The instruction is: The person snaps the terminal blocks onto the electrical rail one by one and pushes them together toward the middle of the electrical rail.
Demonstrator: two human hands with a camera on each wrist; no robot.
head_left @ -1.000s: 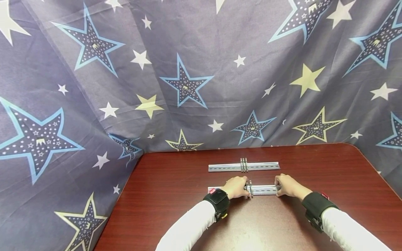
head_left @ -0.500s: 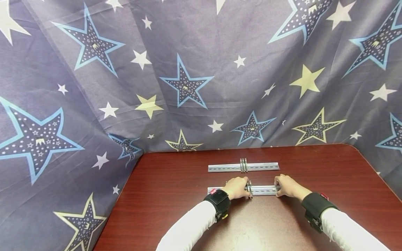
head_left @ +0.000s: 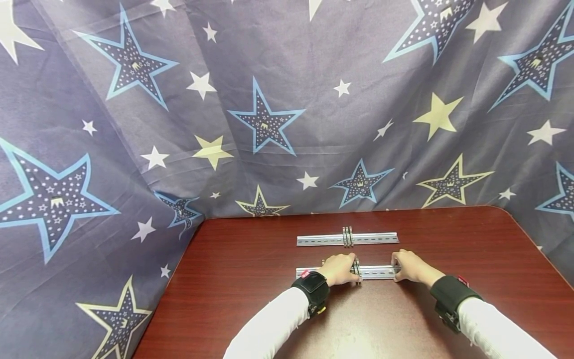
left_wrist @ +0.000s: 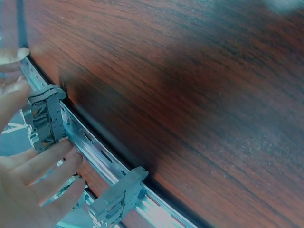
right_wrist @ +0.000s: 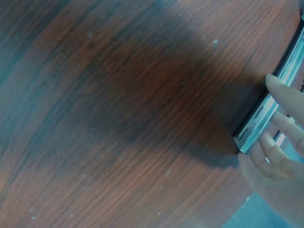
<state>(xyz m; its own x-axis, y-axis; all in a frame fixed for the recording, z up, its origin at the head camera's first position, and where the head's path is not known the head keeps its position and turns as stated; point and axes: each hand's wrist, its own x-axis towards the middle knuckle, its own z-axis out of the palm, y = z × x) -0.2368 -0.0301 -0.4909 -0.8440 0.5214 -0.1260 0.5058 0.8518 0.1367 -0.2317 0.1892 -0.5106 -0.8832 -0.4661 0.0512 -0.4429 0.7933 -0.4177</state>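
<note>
My left hand (head_left: 339, 269) grips a pair of grey terminal blocks (left_wrist: 46, 116) clipped on the nearer metal DIN rail (head_left: 377, 272), thumb on one side and fingers on the other. Another grey terminal block (left_wrist: 118, 197) sits on the same rail farther left, mostly hidden behind the hand in the head view. At the rail's right end, my right hand (head_left: 410, 265) holds the slotted metal between thumb and fingers, as the right wrist view shows. The rail lies flat on the table.
Behind lies a second DIN rail (head_left: 320, 240), parallel to the first, with several thin terminal blocks (head_left: 348, 236) near its middle. The brown wooden table (head_left: 242, 279) meets a star-patterned cloth (head_left: 269, 169) at its back and left edges.
My left hand has shifted very slightly right along the near rail, and the top of the left terminal block shows more behind it. My right hand stays on the rail's end.
</note>
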